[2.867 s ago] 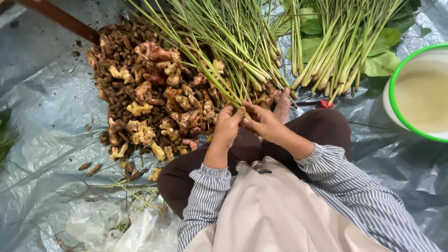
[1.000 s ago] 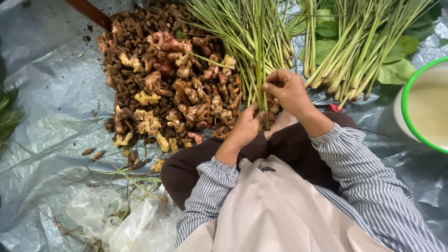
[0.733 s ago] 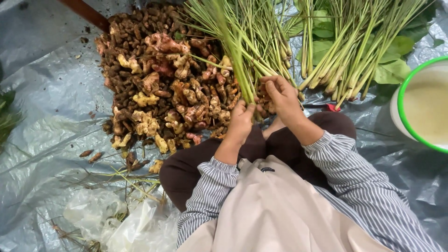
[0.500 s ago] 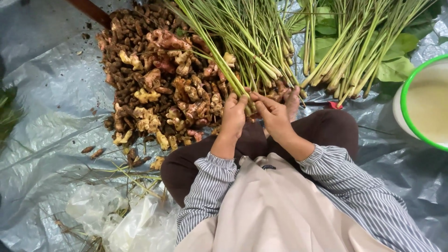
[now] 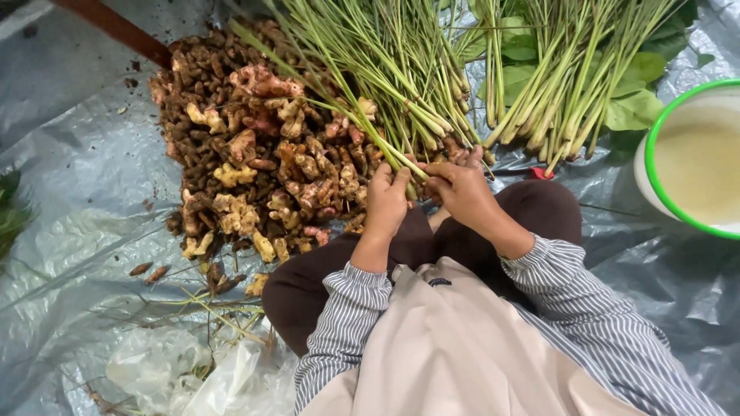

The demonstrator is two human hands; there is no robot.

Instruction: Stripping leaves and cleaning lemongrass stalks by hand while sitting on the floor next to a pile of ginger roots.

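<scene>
Left hand: I see the left hand curled shut around the base ends of a lemongrass bundle, thumb uppermost.
Right hand: the right hand sits just right of it, fingers closed on the same stalk ends; the two hands touch.
Bundle position: the stalk bases lie inside both grips, above the lap; the stems run from there to the far left, fanning out over the root pile.
Bundle appearance: slim green stems, pale yellow-white at the cut bases, leaves spreading at the far end.
Root pile: a heap of brown and yellowish ginger-like roots lies left of the hands, under the stems.
Second bundle: more lemongrass lies far right, on broad green leaves.
Bowl: a white bowl with green rim stands at the right edge.
Ground: grey plastic sheet under everything.
</scene>
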